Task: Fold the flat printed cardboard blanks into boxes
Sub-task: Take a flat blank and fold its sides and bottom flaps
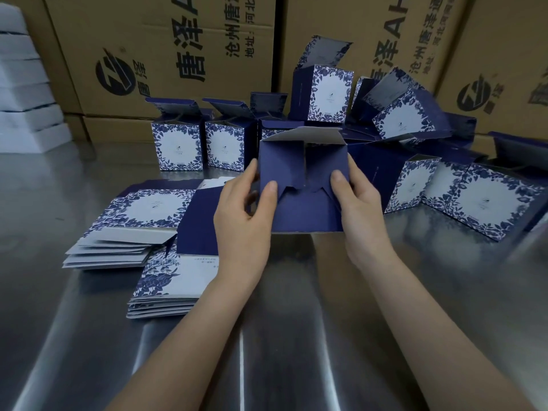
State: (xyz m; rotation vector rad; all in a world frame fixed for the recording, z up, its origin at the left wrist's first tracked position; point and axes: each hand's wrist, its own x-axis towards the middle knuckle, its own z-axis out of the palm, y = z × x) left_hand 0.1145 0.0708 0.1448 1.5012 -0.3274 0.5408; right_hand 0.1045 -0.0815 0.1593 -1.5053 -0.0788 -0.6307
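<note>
Standing at a steel table (296,336). Left of the held box and nearest, two fanned stacks of flat blanks (166,289). Gripping the half-folded navy box (299,203) above the table, bottom flaps facing up: left hand (240,215) curled round its left edge, right hand (361,209) curled round its right edge, thumbs on the flaps. Behind it, finished boxes (178,146), lids open; to its right, more tipped over. Farthest behind, brown cartons (178,40).

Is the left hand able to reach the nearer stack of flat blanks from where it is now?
Probably yes. The nearer stack lies just beside the wrist of the left hand, with nothing between them. But that hand grips the half-folded box and must release it first.
</note>
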